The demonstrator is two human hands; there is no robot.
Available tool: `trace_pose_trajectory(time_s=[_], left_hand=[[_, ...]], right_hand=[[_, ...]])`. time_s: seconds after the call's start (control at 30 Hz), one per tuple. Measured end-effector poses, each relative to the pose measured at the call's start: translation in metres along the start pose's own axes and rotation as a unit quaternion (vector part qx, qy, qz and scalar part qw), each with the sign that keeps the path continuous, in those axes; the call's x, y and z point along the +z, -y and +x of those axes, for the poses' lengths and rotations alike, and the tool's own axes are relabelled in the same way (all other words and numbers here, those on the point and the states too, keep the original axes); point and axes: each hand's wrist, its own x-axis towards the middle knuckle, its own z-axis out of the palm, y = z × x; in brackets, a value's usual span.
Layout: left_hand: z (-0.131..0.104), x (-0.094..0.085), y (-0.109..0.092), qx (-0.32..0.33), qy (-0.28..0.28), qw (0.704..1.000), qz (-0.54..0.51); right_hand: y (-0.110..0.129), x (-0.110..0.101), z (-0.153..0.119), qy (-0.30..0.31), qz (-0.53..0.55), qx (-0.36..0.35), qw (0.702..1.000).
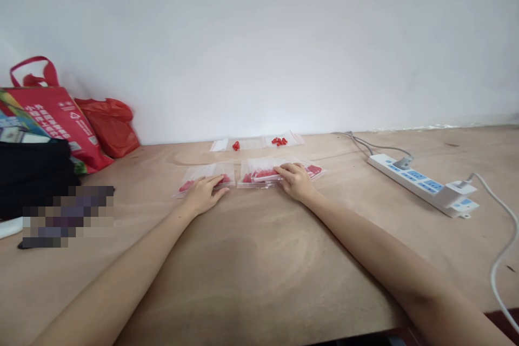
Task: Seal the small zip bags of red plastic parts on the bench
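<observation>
My left hand (203, 194) lies with its fingers stretched out over a clear plastic bag (219, 169) that has red pieces inside. Beside it, my right hand (295, 181) rests with spread fingers on a pile of clear bags (259, 165), which also hold red pieces. The two sets of bags lie side by side with a narrow gap. Farther back, near the wall, are a flat clear bag (251, 144) and another bag (295, 138); small red pieces (279, 141) show at the right one and a red clump (235, 146) at the left.
On the right of the wooden table (243, 259) a white power strip (413, 178) carries a plugged-in adapter and cables (500, 251). A red shopping bag (68, 124), a red plastic bag (111, 127) and black cloth (36, 175) stand left. A blurred-out dark object (67, 219) lies before them.
</observation>
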Motion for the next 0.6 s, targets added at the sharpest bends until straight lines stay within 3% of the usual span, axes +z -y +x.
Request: trace_pose_trajectory(time_s=[0.1, 0.17, 0.23, 0.3, 0.4, 0.47, 0.6], left_hand=[[-0.003, 0.002, 0.008, -0.016, 0.058, 0.998, -0.001], [-0.001, 0.003, 0.008, -0.017, 0.059, 0.998, 0.009], [0.001, 0.003, 0.005, -0.051, 0.023, 0.998, 0.010], [0.004, 0.002, 0.003, -0.139, -0.040, 0.989, -0.009], [0.007, -0.001, 0.004, -0.311, -0.115, 0.941, -0.072], [0.008, -0.003, 0.006, -0.389, -0.142, 0.904, -0.103], [0.010, -0.003, 0.008, -0.434, -0.150, 0.880, -0.123]], right_hand=[[-0.001, 0.004, 0.002, -0.017, 0.032, 0.033, 0.999], [0.002, 0.006, 0.005, -0.021, 0.044, 0.043, 0.998], [0.006, 0.009, 0.009, -0.020, 0.050, 0.052, 0.997], [0.012, 0.013, 0.014, -0.009, 0.056, 0.062, 0.996], [0.024, 0.022, 0.026, 0.029, 0.070, 0.070, 0.995], [0.036, 0.029, 0.035, 0.063, 0.075, 0.071, 0.993], [0.062, 0.036, 0.049, 0.139, 0.061, 0.062, 0.986]])
